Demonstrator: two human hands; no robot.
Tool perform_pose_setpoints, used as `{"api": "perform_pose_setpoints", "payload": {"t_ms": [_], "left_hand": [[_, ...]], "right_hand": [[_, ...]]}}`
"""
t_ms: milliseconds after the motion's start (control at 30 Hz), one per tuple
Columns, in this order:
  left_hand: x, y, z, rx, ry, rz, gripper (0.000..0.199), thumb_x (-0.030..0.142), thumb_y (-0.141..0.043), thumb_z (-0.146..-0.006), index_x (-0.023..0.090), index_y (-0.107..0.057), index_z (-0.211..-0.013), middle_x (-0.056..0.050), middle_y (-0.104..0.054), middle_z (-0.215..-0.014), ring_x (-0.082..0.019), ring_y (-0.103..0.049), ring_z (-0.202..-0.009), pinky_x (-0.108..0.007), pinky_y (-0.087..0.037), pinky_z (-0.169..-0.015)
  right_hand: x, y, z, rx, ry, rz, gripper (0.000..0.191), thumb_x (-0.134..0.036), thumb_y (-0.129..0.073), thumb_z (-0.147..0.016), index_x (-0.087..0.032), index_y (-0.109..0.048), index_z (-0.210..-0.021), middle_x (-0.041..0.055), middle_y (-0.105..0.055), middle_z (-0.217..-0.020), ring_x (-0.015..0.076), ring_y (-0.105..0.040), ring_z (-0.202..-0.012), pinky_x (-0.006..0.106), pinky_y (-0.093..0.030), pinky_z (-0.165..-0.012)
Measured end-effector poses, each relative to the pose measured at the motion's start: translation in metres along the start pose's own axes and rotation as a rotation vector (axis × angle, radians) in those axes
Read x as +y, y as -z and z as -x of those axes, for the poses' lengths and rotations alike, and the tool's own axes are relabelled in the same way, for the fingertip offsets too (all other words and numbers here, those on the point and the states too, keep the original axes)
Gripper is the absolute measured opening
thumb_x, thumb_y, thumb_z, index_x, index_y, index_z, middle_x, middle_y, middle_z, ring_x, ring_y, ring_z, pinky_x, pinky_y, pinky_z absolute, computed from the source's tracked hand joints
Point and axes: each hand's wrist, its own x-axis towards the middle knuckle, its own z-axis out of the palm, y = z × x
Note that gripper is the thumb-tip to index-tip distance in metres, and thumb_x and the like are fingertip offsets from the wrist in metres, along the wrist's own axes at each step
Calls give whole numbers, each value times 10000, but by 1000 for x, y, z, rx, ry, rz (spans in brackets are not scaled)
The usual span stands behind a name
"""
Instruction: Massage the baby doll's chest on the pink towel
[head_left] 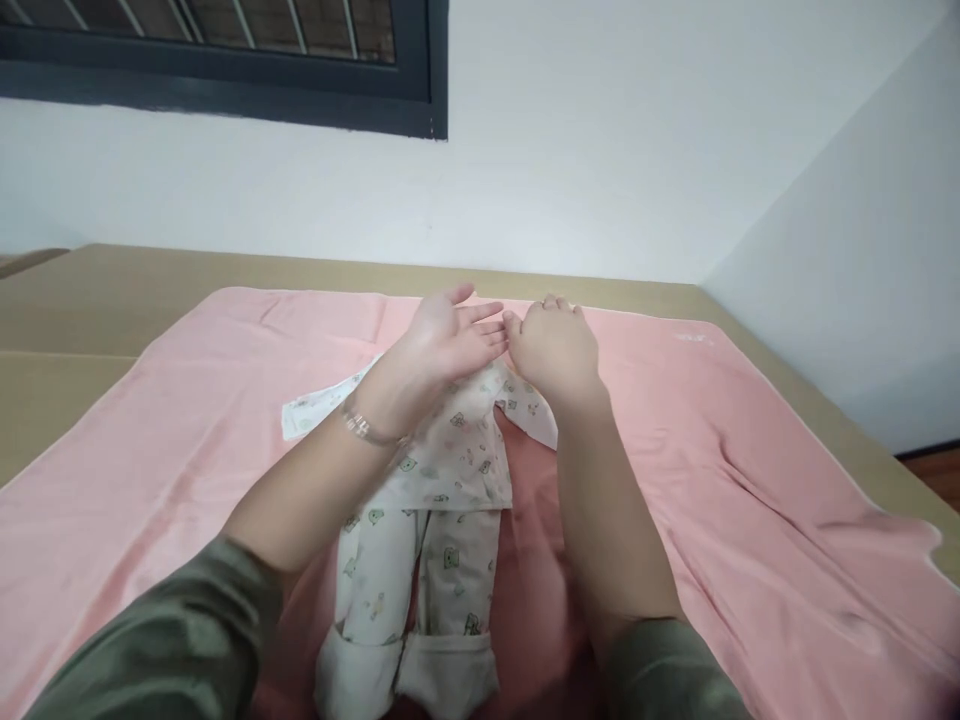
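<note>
At the bottom edge, two dark green fabric sleeves (161, 640) come in from the corners. Between them lie small white cotton trousers (450, 575) with a green animal print and turned-up cuffs; above, at centre, is a matching white printed shirt (465, 455), one arm stretched left, the other angled right.

Over its top, the left hand (454, 335) is palm up, fingers spread and pinching nothing (a clear beaded bracelet (361, 422) circles the wrist). Beside it, the right hand (556, 345) shows its back; its grip cannot be told. The step in hand looks like positioning the hands at the shirt's top; gripping fabric would call for the left fingers to turn down and close.

Beneath spreads a smooth pink cloth (750, 430), then a tan surface (82, 300), a white wall (600, 150) and, upper left, a dark-framed window (225, 95).
</note>
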Motion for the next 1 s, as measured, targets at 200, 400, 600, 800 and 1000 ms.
{"api": "perform_pose_setpoints", "payload": {"t_ms": [200,400,600,800,1000], "left_hand": [[28,37,82,124,-63,138,627,353,-498,-957,227,-452,-1569,-187,-632,-1474,-266,-619,-1412,-377,-603,-1082],[53,58,118,135,-81,160,595,357,-448,-994,216,-452,-1573,-188,-647,-1451,-282,-578,-1467,-406,-606,-1074],[64,70,136,64,-177,132,529,354,-350,-1064,174,-483,-1543,-161,-639,-1457,-343,-499,-1529,-482,-562,-1108],[61,72,142,-1,-259,119,536,341,-316,-1080,150,-471,-1556,-131,-630,-1443,-326,-500,-1525,-492,-495,-1156],[57,67,138,20,-191,94,541,368,-357,-1060,149,-497,-1535,-145,-654,-1405,-326,-528,-1513,-477,-536,-1140]], "right_hand": [[-7,-3,-4,3,-76,18,492,-228,-289,-1084,7,-644,-1330,261,-687,-1323,344,-600,-1338,489,-393,-1212],[-14,1,-6,22,-145,-44,506,-190,-280,-1044,0,-698,-1259,273,-670,-1324,363,-580,-1345,518,-415,-1198],[-1,-24,-5,112,-70,-6,493,-150,-308,-1009,-3,-728,-1220,256,-589,-1466,366,-465,-1477,591,-310,-1288],[1,-32,2,60,-43,48,477,-244,-395,-1020,9,-700,-1286,270,-410,-1646,424,-301,-1595,692,-198,-1313],[-23,8,21,203,-56,-106,546,-352,-289,-1069,-89,-577,-1451,236,-367,-1677,399,-330,-1593,668,-385,-1225]]}}
